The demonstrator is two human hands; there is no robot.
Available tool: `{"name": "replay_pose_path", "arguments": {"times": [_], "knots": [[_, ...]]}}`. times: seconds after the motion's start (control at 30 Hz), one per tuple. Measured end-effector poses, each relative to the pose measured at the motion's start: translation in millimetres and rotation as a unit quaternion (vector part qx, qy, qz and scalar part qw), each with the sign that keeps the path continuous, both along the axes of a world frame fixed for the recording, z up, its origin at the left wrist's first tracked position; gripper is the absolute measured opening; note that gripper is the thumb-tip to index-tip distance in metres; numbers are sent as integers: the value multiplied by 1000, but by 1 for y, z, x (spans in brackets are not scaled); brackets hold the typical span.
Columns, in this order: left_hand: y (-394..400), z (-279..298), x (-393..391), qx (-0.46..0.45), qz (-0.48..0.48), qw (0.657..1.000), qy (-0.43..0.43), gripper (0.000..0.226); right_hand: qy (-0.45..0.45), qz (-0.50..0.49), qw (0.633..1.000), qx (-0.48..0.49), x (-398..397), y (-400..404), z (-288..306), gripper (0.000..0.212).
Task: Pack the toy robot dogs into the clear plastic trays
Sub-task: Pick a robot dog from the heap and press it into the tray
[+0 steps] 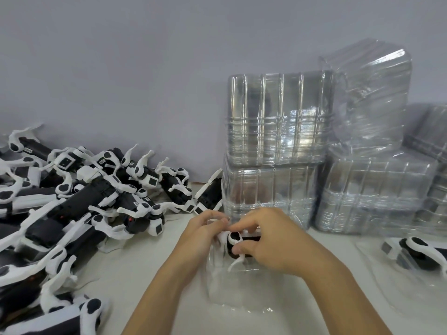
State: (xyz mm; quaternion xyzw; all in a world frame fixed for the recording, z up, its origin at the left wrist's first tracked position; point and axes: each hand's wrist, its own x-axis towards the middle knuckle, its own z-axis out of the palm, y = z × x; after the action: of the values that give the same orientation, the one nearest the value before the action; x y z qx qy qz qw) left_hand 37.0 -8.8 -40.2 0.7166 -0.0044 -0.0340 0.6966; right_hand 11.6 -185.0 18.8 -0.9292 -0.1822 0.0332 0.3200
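Note:
A black and white toy robot dog (238,246) sits in a clear plastic tray (242,291) in front of me on the white table. My right hand (268,240) curls over the dog's body, thumb on its side. My left hand (203,235) grips the dog's front end, fingers curled at its white leg. Much of the dog is hidden under both hands. A large heap of toy robot dogs (79,209) lies to the left. Another toy dog in a clear tray (420,255) rests at the right edge.
Stacks of clear plastic trays (275,146) stand against the grey wall at the back, with more clear trays (372,197) to the right and one tilted tray (367,97) on top. The stacks stand just behind my hands.

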Motion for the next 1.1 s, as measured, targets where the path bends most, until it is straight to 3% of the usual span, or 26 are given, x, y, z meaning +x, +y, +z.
{"name": "replay_pose_path", "arguments": {"times": [0.23, 0.53, 0.9, 1.1], "knots": [[-2, 2, -1, -18, 15, 1000, 5, 38, -16, -126, 991, 31, 4, -56, 9, 14], [0, 1, 1, 1, 17, 1000, 2, 18, -37, -152, 985, 68, 9, -48, -2, 34], [0, 3, 0, 8, 15, 1000, 14, 19, -33, -100, 994, 13, 5, -43, 2, 20], [-3, 10, -6, 13, 24, 1000, 13, 19, -16, -44, 998, 48, 3, -16, -1, 20]]}}
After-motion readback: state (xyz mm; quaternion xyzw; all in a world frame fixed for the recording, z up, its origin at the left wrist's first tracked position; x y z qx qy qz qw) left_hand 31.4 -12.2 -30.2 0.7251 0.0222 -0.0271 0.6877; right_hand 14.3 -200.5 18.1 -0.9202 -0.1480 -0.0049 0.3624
